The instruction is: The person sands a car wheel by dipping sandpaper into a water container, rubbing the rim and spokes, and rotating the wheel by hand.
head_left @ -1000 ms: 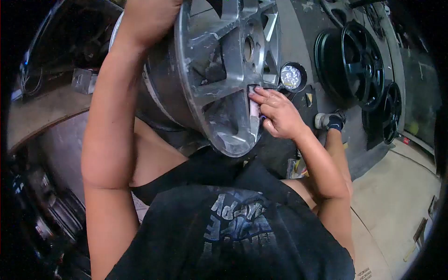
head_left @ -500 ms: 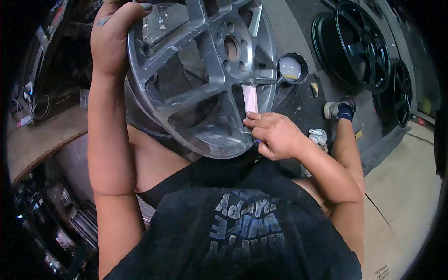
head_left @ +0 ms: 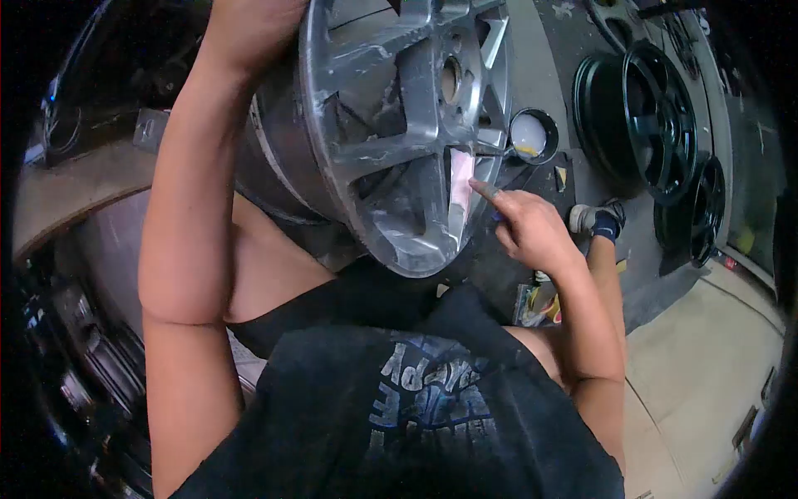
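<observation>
A bare grey multi-spoke wheel (head_left: 420,150) stands tilted before me, its spokes facing right. My left hand (head_left: 258,37) grips its upper rim, with the fingertips cut off by the top edge of the view. On the lower right spoke is a smooth pink patch (head_left: 460,176). My right hand (head_left: 536,226) is beside this spoke, index finger stretched out with its tip at the patch's right edge. The other fingers are curled in around something bluish, mostly hidden.
Behind the right hand is a black cup (head_left: 533,135) of whitish liquid. Dark glossy wheels (head_left: 661,121) stand on the right. My shoe (head_left: 594,219) rests on a dark mat (head_left: 657,291). A small packet (head_left: 532,306) lies beside my leg. At left is a curved brown edge (head_left: 75,208).
The wheel turned face-on and then back to a side tilt. My right hand slid down the spoke, then moved up and right, its index finger now extended.
</observation>
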Demonstrator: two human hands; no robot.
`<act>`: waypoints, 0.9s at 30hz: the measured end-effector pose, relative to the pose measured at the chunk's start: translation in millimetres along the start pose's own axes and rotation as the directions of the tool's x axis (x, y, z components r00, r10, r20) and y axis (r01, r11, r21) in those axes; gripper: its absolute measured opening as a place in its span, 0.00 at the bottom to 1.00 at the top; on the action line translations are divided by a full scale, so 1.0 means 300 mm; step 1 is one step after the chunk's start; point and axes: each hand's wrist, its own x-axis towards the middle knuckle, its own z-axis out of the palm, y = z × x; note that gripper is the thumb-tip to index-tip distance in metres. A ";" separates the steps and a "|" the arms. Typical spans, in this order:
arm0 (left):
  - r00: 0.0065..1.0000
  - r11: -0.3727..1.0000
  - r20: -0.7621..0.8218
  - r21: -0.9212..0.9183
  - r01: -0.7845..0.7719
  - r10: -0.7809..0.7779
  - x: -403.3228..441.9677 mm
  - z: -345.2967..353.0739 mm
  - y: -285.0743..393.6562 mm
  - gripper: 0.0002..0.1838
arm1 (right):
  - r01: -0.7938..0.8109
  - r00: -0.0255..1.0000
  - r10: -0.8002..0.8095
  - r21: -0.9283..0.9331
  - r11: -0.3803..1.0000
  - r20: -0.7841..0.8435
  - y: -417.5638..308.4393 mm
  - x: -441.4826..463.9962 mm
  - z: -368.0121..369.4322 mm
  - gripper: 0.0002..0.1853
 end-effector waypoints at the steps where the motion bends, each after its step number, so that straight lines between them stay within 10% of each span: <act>1: 0.998 0.999 -0.033 -0.007 0.045 -0.045 0.008 -0.013 -0.004 0.06 | -0.006 0.998 0.007 -0.014 1.000 0.056 -0.003 0.009 0.005 0.42; 21: 1.000 1.000 -0.006 0.027 -0.015 0.015 0.020 -0.064 -0.049 0.05 | 0.024 0.924 -0.012 -0.028 0.999 0.383 -0.083 0.001 0.037 0.37; 24: 0.999 1.000 -0.046 0.021 0.002 -0.001 0.013 -0.057 -0.033 0.05 | 0.111 0.994 -0.113 0.151 0.982 0.004 -0.015 0.004 0.079 0.23; 27: 0.999 0.990 0.015 0.135 0.034 -0.036 0.019 -0.058 -0.013 0.05 | -0.201 0.964 0.253 0.399 0.895 -0.082 0.028 0.044 0.107 0.13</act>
